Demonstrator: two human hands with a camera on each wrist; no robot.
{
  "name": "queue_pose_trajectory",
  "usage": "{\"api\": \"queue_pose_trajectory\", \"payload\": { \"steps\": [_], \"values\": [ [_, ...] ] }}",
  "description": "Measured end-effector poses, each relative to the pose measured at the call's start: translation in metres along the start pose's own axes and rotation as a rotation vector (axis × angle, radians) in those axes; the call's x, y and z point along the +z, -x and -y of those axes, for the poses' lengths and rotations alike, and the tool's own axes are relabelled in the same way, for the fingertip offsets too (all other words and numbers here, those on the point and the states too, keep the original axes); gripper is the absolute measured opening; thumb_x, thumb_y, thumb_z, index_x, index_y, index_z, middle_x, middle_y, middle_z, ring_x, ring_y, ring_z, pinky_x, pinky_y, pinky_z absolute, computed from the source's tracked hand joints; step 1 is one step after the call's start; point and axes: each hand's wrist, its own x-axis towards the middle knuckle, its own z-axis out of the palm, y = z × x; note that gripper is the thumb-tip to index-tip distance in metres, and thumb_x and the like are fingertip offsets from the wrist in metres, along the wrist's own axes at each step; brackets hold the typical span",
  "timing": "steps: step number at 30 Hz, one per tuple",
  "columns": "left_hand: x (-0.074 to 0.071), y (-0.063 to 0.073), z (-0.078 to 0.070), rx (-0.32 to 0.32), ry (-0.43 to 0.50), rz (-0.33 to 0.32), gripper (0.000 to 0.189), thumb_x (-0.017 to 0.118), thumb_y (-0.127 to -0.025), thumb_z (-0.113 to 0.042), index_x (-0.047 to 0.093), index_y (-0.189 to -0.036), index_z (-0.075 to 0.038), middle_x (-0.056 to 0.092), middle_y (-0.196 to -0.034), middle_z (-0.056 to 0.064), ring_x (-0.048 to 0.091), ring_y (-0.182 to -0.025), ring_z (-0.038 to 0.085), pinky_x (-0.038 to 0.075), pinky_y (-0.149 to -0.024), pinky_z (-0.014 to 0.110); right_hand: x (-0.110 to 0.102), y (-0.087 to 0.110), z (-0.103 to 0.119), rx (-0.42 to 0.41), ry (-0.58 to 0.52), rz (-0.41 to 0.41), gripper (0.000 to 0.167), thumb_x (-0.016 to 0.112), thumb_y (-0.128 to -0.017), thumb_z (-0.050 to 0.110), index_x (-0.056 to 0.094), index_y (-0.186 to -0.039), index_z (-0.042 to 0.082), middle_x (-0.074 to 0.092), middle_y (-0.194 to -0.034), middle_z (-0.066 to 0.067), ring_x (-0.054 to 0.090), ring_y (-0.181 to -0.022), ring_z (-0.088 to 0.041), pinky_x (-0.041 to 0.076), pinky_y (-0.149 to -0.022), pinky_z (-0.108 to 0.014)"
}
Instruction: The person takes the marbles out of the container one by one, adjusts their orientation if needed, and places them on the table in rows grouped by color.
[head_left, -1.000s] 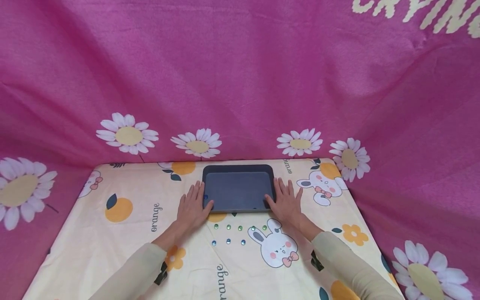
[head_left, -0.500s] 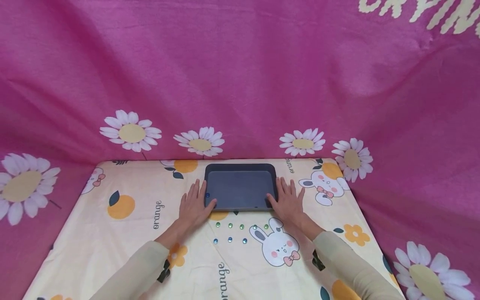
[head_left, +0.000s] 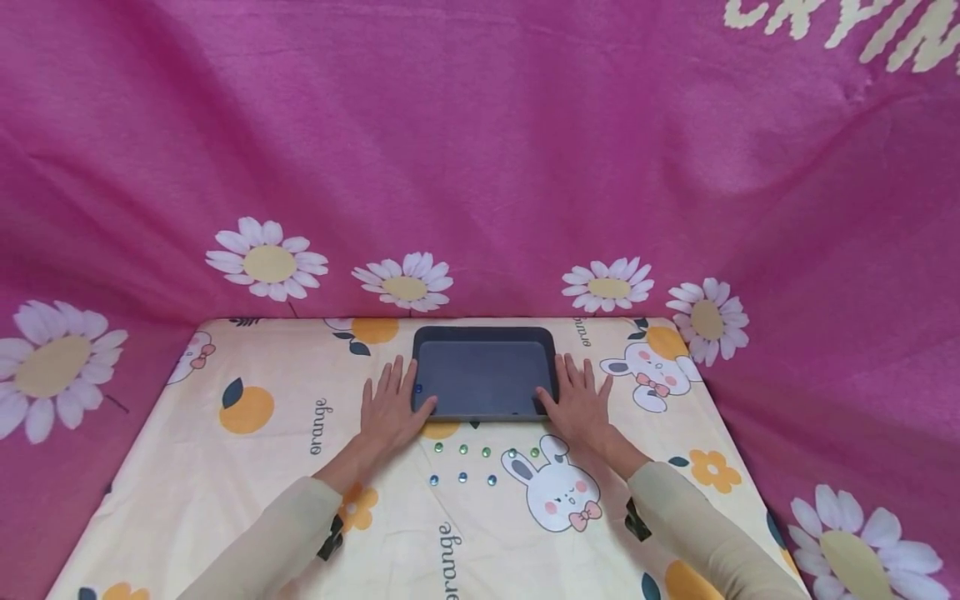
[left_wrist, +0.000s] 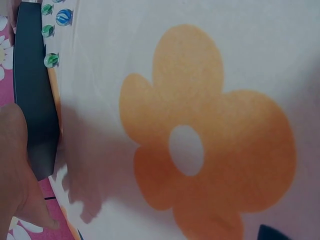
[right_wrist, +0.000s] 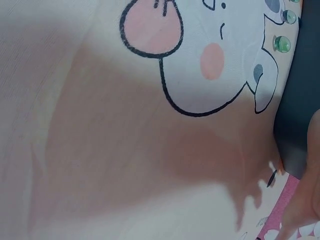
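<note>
A dark grey rectangular tray (head_left: 483, 375) lies near the back of the table. My left hand (head_left: 393, 408) rests along its left side, fingers straight, with the thumb over the front left corner. On the opposite side my right hand (head_left: 585, 408) touches the tray in the same manner, its thumb over the rim. Inside, by the left wall, sits one blue marble (head_left: 418, 389). In front of the tray is a row of several green marbles (head_left: 486, 452). Closer to me runs a shorter row of three blue marbles (head_left: 462, 477). Both wrist views show the tray's dark outer wall (left_wrist: 35, 90) beside the thumb.
A cream cloth (head_left: 270, 467) printed with oranges, flowers and rabbits covers the table. Behind it and at both sides hangs a pink curtain (head_left: 480, 167) with daisies, close to the tray's far edge.
The head view has shifted slightly, so everything appears a little further right. Hands, tray and marbles keep their places relative to one another.
</note>
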Motion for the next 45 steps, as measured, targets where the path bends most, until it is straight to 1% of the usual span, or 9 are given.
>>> {"api": "queue_pose_trajectory", "payload": {
  "steps": [8,12,16,18,22,26,30,35,45],
  "values": [
    [-0.001,-0.001,0.001,0.004,-0.009,0.01,0.087,0.048,-0.096,-0.061,0.015,-0.161,-0.013,0.007,-0.166,0.015,0.007,-0.151,0.036,0.005,-0.117,0.06,-0.006,-0.002,0.008,-0.031,0.015,-0.032,0.082,0.053,-0.097,0.052,0.025,-0.158,0.004,0.019,-0.163,-0.018,0.012,-0.148,-0.043,0.006,-0.112,-0.07],
    [-0.002,0.0,0.002,0.003,-0.007,0.015,0.087,0.047,-0.096,-0.062,0.014,-0.161,-0.014,0.006,-0.166,0.014,0.006,-0.151,0.036,0.005,-0.117,0.06,-0.004,-0.005,0.021,-0.143,-0.02,-0.099,0.069,0.058,-0.098,0.04,0.04,-0.151,0.0,0.028,-0.159,-0.021,0.021,-0.146,-0.042,0.013,-0.115,-0.063],
    [-0.001,-0.001,0.002,0.011,-0.006,0.01,0.087,0.047,-0.097,-0.062,0.015,-0.161,-0.013,0.007,-0.166,0.014,0.007,-0.151,0.036,0.005,-0.117,0.06,-0.003,-0.01,0.046,-0.265,-0.162,-0.123,0.048,0.063,-0.097,0.029,0.057,-0.137,0.002,0.048,-0.147,-0.018,0.04,-0.138,-0.036,0.029,-0.114,-0.051],
    [-0.001,-0.001,0.002,0.011,-0.016,0.007,0.087,0.045,-0.097,-0.063,0.014,-0.161,-0.013,0.007,-0.166,0.014,0.008,-0.151,0.035,0.006,-0.118,0.06,-0.003,-0.014,0.061,-0.284,-0.284,-0.089,0.04,0.066,-0.097,0.025,0.062,-0.131,0.004,0.057,-0.138,-0.015,0.049,-0.131,-0.032,0.037,-0.111,-0.047],
    [0.0,-0.001,0.003,0.015,-0.03,0.004,0.087,0.044,-0.097,-0.064,0.015,-0.161,-0.013,0.007,-0.166,0.014,0.008,-0.151,0.035,0.007,-0.118,0.059,0.0,-0.026,0.088,-0.244,-0.508,0.015,0.033,0.07,-0.095,0.019,0.067,-0.126,0.006,0.066,-0.124,-0.01,0.06,-0.116,-0.026,0.047,-0.101,-0.042],
    [0.0,-0.002,0.003,0.008,-0.048,0.006,0.088,0.043,-0.097,-0.066,0.014,-0.161,-0.014,0.007,-0.166,0.013,0.009,-0.151,0.034,0.008,-0.118,0.058,0.004,-0.042,0.106,-0.221,-0.612,0.101,0.034,0.073,-0.093,0.015,0.068,-0.125,0.006,0.069,-0.118,-0.008,0.066,-0.105,-0.022,0.054,-0.091,-0.037],
    [0.001,-0.003,0.004,0.009,-0.039,0.005,0.088,0.042,-0.096,-0.067,0.014,-0.162,-0.015,0.007,-0.166,0.013,0.008,-0.151,0.034,0.008,-0.118,0.059,0.009,-0.058,0.117,-0.207,-0.639,0.183,0.036,0.074,-0.092,0.014,0.068,-0.127,0.007,0.07,-0.119,-0.007,0.068,-0.1,-0.019,0.055,-0.085,-0.033],
    [0.001,-0.003,0.005,0.02,-0.026,0.002,0.088,0.041,-0.096,-0.067,0.015,-0.161,-0.015,0.008,-0.166,0.013,0.008,-0.151,0.034,0.007,-0.118,0.059,0.013,-0.068,0.129,-0.223,-0.646,0.272,0.04,0.075,-0.091,0.015,0.067,-0.129,0.006,0.069,-0.122,-0.007,0.067,-0.099,-0.016,0.054,-0.09,-0.033],
    [0.0,-0.002,0.006,0.015,-0.014,0.011,0.087,0.04,-0.096,-0.068,0.017,-0.161,-0.015,0.008,-0.167,0.011,0.008,-0.151,0.032,0.006,-0.118,0.058,0.022,-0.075,0.159,-0.315,-0.592,0.323,0.039,0.073,-0.092,0.011,0.066,-0.131,0.005,0.069,-0.122,-0.008,0.068,-0.098,-0.014,0.054,-0.089,-0.031]
  ]
}}
